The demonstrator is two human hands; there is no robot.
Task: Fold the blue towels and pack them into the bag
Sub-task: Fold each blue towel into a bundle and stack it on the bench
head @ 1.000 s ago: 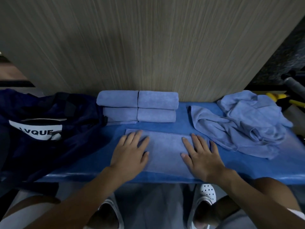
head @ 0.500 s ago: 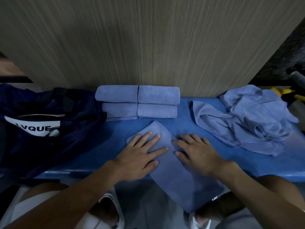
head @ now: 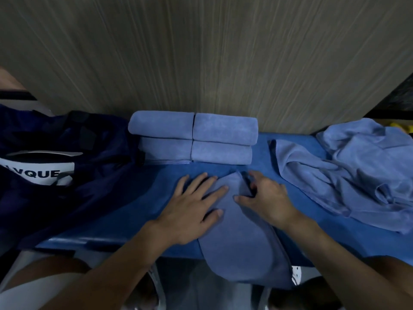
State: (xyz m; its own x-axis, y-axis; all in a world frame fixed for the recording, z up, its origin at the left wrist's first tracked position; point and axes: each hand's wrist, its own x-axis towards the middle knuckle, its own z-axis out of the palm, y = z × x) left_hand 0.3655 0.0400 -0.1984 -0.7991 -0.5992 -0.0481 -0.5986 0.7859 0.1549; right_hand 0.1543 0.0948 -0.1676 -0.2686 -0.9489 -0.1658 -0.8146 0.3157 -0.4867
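Note:
A long folded blue towel (head: 237,240) lies front to back on the blue table (head: 138,211), its near end hanging over the table's front edge. My left hand (head: 194,202) presses flat on the towel's left side with fingers spread. My right hand (head: 266,198) lies on the towel's far right part, its fingers curled at the towel's far edge. Several folded blue towels (head: 194,137) are stacked at the back against the wall. A heap of unfolded blue towels (head: 348,171) lies at the right. The dark navy bag (head: 55,166) with a white label lies at the left.
A wood-grain wall (head: 201,52) stands right behind the table. Something yellow (head: 400,126) shows at the far right edge. My knees and white shoes are below the table's front edge.
The towel has turned from lying sideways to lying front to back, with its near end now hanging over the table edge. Both hands have moved closer together on it.

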